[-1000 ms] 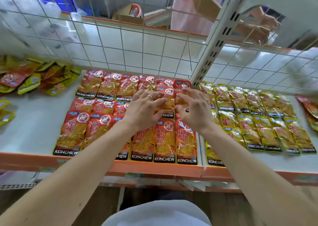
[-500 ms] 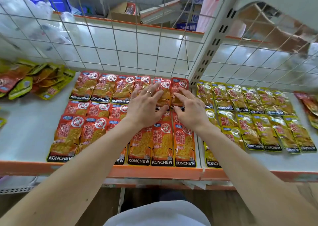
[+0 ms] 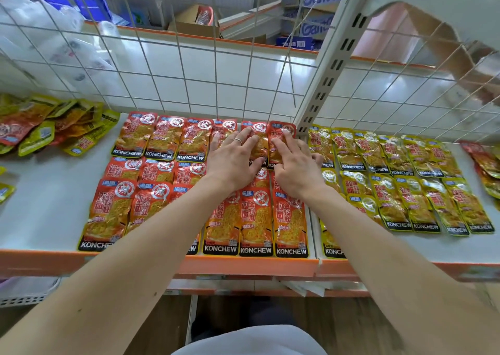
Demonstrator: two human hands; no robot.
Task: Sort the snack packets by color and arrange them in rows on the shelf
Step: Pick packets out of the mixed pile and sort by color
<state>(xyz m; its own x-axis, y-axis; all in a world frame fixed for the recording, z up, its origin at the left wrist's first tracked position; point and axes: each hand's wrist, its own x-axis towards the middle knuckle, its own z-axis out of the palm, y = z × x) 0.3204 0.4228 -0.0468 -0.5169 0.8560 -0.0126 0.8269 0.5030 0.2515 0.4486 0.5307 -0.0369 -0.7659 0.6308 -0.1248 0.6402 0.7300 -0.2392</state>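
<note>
The left hand [image 3: 232, 159] and right hand [image 3: 295, 170] lie flat with fingers spread wide, pressing the right end of the back row of red packets [image 3: 167, 138] on the shelf [image 3: 48, 219], apparently squaring it up. The next move is probably to lift off and fetch more packets from the mixed pile [image 3: 54, 127]. The red back row counts six, and the yellow packets [image 3: 392, 151] beside it also six. The arms partly hide the nearer rows.

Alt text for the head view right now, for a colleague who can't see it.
The left hand and right hand press flat, fingers spread, on the back row's rightmost red packets on a white shelf. Red packets lie in overlapping rows, yellow packets in rows to their right, a mixed pile far left.
</note>
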